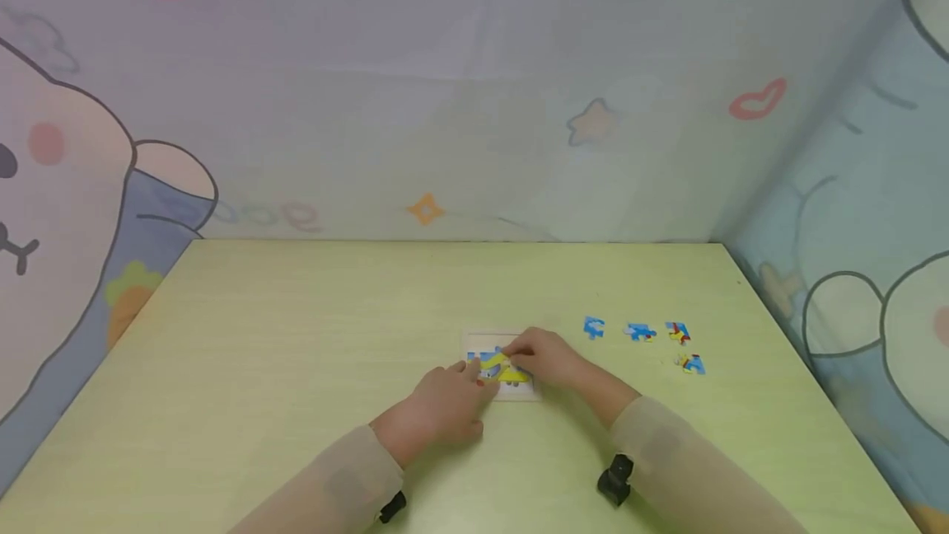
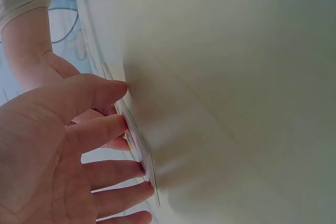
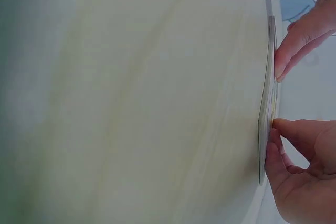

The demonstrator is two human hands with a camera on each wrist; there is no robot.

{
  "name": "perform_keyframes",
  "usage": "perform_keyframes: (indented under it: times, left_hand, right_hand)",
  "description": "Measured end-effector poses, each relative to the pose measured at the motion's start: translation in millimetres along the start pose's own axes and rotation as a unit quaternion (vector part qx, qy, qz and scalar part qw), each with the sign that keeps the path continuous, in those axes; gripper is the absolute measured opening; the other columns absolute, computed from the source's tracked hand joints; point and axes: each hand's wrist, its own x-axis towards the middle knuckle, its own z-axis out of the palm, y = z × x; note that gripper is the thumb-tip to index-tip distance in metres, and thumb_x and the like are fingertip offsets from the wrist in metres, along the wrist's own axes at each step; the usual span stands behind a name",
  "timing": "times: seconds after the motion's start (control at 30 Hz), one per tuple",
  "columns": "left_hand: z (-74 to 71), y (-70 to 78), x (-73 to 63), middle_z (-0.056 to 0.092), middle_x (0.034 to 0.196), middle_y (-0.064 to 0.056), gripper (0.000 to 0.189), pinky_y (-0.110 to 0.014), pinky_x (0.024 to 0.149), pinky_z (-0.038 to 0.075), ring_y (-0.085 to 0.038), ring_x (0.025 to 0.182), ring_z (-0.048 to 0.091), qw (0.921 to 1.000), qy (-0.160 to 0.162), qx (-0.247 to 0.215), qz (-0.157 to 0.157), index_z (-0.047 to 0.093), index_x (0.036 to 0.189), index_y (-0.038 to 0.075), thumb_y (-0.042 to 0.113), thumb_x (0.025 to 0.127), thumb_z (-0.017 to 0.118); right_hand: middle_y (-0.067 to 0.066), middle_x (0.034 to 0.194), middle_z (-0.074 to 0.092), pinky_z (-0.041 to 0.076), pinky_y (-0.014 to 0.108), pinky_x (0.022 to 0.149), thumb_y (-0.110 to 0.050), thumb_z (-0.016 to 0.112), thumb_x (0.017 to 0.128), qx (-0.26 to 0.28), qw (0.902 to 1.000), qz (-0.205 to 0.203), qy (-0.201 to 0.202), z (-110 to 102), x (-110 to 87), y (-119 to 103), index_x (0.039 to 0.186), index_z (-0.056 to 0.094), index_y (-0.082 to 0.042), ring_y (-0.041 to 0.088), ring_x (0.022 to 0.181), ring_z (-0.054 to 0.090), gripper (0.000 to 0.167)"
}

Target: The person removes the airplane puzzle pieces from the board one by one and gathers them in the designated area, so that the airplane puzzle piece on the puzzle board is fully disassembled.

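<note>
A small flat puzzle board [image 1: 482,339] with a pale border lies on the table, its picture in blue and yellow partly filled. My left hand [image 1: 446,404] comes in from the lower left, fingers extended, with fingertips on the board's left part. In the left wrist view those fingers are straight and spread along the board's edge [image 2: 149,169]. From the right, my right hand [image 1: 547,355] bends over the picture and pinches a puzzle piece at its upper right; the fingers mostly hide the piece. The right wrist view has the right hand [image 3: 307,163] low at the board's side.
Several loose puzzle pieces lie right of the board, among them a blue one [image 1: 594,327], a blue one with red [image 1: 640,332] and a yellow-and-blue one [image 1: 692,364]. The pale table [image 1: 296,336] meets a cartoon-printed backdrop [image 1: 474,147] behind and at both sides.
</note>
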Motion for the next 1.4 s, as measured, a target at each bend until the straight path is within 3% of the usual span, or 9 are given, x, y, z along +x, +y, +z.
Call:
perform_keyframes:
  times: [0.4,0.57,0.7,0.87,1.03,1.4]
  left_hand:
    - [-2.9,-3.0,0.3,0.040,0.141,-0.017,0.053,-0.045,0.093,0.042,-0.032,0.127,0.041,1.0000,0.002,-0.001,0.004,0.050,0.136,0.019,0.033,0.086,0.058]
    - [-2.7,-2.8,2.3,0.040,0.142,-0.017,0.053,-0.045,0.093,0.042,-0.032,0.127,0.041,1.0000,0.003,-0.003,0.006,0.049,0.136,0.019,0.032,0.086,0.058]
    - [-3.3,-1.2,3.2,0.040,0.142,-0.016,0.054,-0.045,0.093,0.042,-0.031,0.127,0.041,1.0000,-0.001,-0.006,-0.002,0.049,0.137,0.020,0.033,0.085,0.060]
    - [-0.6,0.2,2.7,0.040,0.142,-0.016,0.055,-0.046,0.093,0.041,-0.031,0.127,0.040,0.9998,-0.005,-0.017,-0.003,0.049,0.136,0.019,0.033,0.084,0.061]
    - [4.3,0.4,2.6,0.042,0.141,-0.016,0.055,-0.045,0.091,0.043,-0.031,0.126,0.042,0.9999,0.002,-0.010,0.003,0.050,0.135,0.020,0.033,0.083,0.062]
    - [3.5,-0.3,3.6,0.041,0.141,-0.015,0.055,-0.044,0.091,0.043,-0.030,0.126,0.042,1.0000,0.006,0.004,0.001,0.050,0.136,0.021,0.036,0.084,0.061]
  right_hand:
    - [0.005,0.105,0.066,0.043,0.041,0.091,-0.006,0.058,0.090,0.020,0.9994,0.027,-0.008,-4,4.5,-5,0.103,0.071,-0.007,0.021,0.101,0.057,0.019]
    - [0.002,0.104,0.066,0.045,0.038,0.088,-0.009,0.057,0.091,0.029,0.9982,0.050,-0.018,-11,8.1,-6,0.102,0.072,-0.009,0.017,0.094,0.057,0.018]
    - [0.005,0.098,0.068,0.048,0.031,0.081,-0.008,0.055,0.092,0.085,0.9944,0.048,-0.040,-16,11.5,-2,0.104,0.070,-0.003,0.014,0.086,0.061,0.019]
    - [0.011,0.093,0.070,0.052,0.028,0.075,-0.004,0.054,0.092,0.184,0.9791,0.058,-0.064,-14,12.5,5,0.107,0.066,0.006,0.016,0.083,0.067,0.021]
    - [0.010,0.095,0.068,0.052,0.027,0.074,-0.004,0.057,0.091,0.215,0.9719,0.082,-0.051,-6,12.7,8,0.105,0.067,0.004,0.014,0.082,0.066,0.019]
    - [0.007,0.097,0.067,0.052,0.026,0.075,-0.004,0.060,0.089,0.207,0.9745,0.084,-0.023,-4,12.6,10,0.100,0.069,0.002,0.014,0.082,0.065,0.015]
